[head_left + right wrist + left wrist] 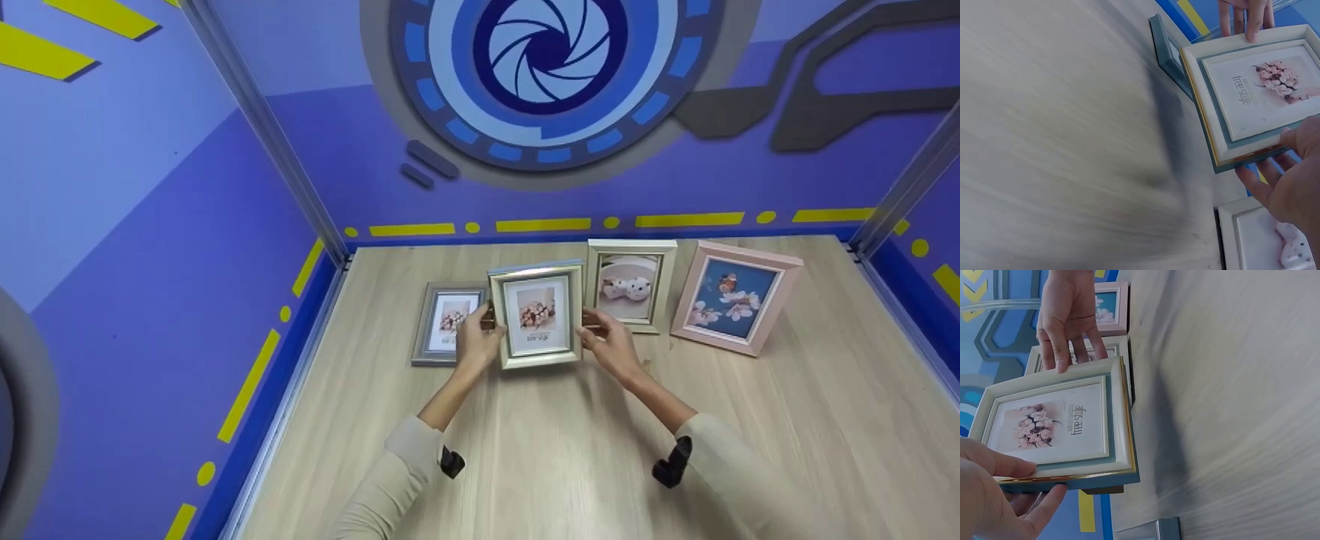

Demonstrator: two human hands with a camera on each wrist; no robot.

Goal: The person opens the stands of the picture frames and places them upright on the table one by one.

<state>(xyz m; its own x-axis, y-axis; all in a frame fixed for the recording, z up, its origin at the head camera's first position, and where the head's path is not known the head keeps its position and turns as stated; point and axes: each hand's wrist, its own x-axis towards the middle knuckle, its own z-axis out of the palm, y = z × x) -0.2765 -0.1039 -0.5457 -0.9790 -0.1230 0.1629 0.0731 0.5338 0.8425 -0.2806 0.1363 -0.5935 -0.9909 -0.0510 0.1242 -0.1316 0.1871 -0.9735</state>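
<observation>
A picture frame point(537, 318) with a cream border, a gold edge and a blue-green outer side is held up by both hands, its front towards the head camera. Behind its glass is a print of pink flowers with lettering. My left hand point(478, 343) pinches one side, thumb point(1016, 466) on the front border and fingers behind. On the opposite side my right hand point(613, 349) grips the edge likewise, its thumb point(1292, 138) on the front. Under the frame, a shadow falls on the wooden table.
A grey frame point(420, 337) stands at the left, partly covered by the left hand. To the right are a cream frame point(665, 289) with a photo of spotted white objects and a pink frame point(772, 307) with blossoms. Blue panel walls point(330, 165) rise behind and beside the table point(555, 457).
</observation>
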